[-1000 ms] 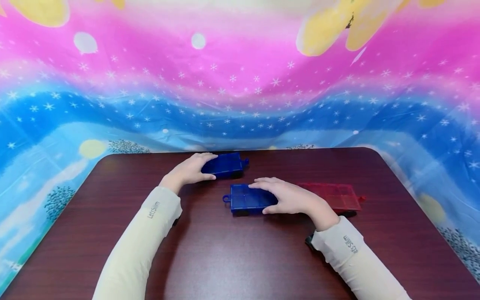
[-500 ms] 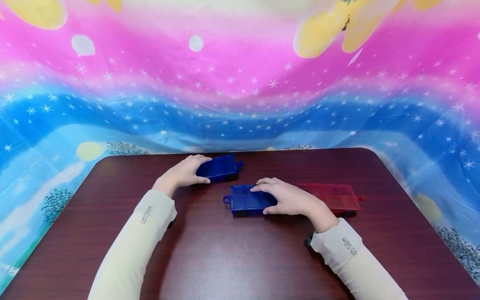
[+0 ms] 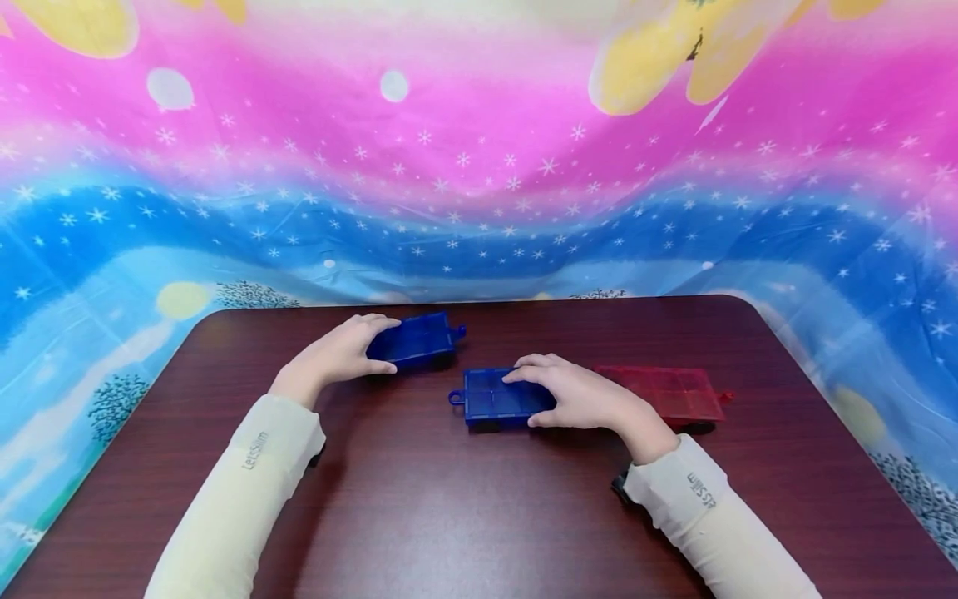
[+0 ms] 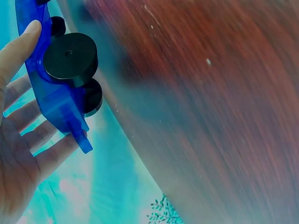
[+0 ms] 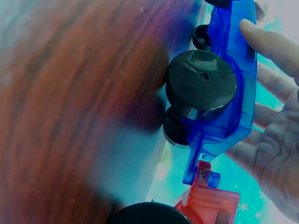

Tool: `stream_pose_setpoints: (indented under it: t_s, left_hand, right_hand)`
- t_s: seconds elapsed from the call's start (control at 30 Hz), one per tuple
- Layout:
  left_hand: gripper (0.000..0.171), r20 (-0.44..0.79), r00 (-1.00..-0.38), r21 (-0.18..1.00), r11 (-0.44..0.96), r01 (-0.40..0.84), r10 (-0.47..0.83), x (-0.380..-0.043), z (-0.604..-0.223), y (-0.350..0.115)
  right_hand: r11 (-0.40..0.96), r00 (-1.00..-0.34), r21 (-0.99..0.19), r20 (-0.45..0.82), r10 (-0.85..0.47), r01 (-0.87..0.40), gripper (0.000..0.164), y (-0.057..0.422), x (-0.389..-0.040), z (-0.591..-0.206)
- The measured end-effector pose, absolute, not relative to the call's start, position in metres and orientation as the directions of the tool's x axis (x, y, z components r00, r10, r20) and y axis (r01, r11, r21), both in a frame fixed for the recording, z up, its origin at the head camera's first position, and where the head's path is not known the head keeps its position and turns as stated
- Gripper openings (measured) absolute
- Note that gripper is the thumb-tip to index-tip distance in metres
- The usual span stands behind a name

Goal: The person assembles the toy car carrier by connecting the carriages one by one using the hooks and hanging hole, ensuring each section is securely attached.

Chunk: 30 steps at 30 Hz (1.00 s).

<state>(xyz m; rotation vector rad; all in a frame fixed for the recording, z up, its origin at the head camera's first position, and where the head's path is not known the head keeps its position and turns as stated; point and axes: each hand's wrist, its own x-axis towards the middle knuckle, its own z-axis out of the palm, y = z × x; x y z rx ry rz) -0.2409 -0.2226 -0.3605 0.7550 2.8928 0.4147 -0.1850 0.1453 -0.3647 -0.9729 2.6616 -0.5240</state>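
My left hand (image 3: pixel 337 353) grips the left end of a blue see-through toy wagon (image 3: pixel 421 341), thumb on the near side and fingers on the far side. Its small hook points right, and black wheels (image 4: pixel 71 58) show under it in the left wrist view. My right hand (image 3: pixel 584 395) holds a second blue toy wagon (image 3: pixel 497 395) by its right part, thumb along the near edge. A ring sticks out of that wagon's left end. Behind its other end a red toy wagon (image 3: pixel 669 393) is hooked on, the coupling (image 5: pixel 203 175) showing in the right wrist view.
The dark brown wooden table (image 3: pixel 464 516) reaches past both forearms, its far edge just behind the left wagon. A patterned cloth (image 3: pixel 479 166) in pink and blue hangs behind and beside the table. A gap lies between the two blue wagons.
My left hand has drawn its blue wagon to the left and slightly nearer, away from the other blue one. The right hand, its blue wagon and the red wagon stay practically in place.
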Motion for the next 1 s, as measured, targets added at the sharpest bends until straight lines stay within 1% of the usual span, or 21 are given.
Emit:
stream_pose_setpoints:
  t_s: [0.3,0.73,1.0]
  left_hand:
    - [0.076,-0.03,-0.869,0.286,0.838,0.465,0.493,-0.224,-0.355,-0.232]
    - [0.073,-0.007,-0.876,0.279,0.842,0.462,0.483,-0.192,-0.347,-0.248]
    - [0.072,-0.007,-0.881,0.274,0.848,0.454,0.473,-0.175,-0.344,-0.254]
  right_hand:
    - [0.705,-0.735,-0.411,-0.111,-0.669,-0.579,0.058,0.146,-0.185,-0.366]
    - [0.687,-0.732,-0.454,-0.103,-0.673,-0.568,0.057,0.149,-0.185,-0.365]
    - [0.683,-0.733,-0.455,-0.092,-0.674,-0.572,0.057,0.151,-0.186,-0.364]
